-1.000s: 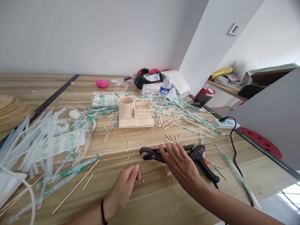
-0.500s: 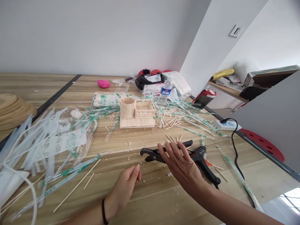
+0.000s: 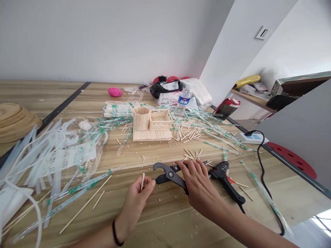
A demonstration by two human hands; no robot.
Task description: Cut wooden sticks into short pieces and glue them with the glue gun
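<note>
Between the thumb and fingers of my left hand [image 3: 134, 200] a short wooden stick [image 3: 142, 181] stands nearly upright. My right hand [image 3: 203, 187] grips black pruning shears [image 3: 170, 174], whose jaws are apart and point at my left thumb. Farther back sits a model made of wooden sticks [image 3: 152, 135], with a round tower and a railed box on a flat base. Just right of my right hand lies a black glue gun [image 3: 227, 181]. Small cut bits of stick are scattered around both hands.
Loose short sticks [image 3: 190, 132] and plastic wrappers spread behind the shears. A water bottle [image 3: 184, 100] stands near the wall. Clear glue sticks [image 3: 55, 175] and a white cord lie at left. The black cable [image 3: 261, 168] runs from a power strip [image 3: 252, 138] at right.
The shears have turned and their jaws are spread wider, near my left hand. My left hand has tilted up, and the stick in it now shows.
</note>
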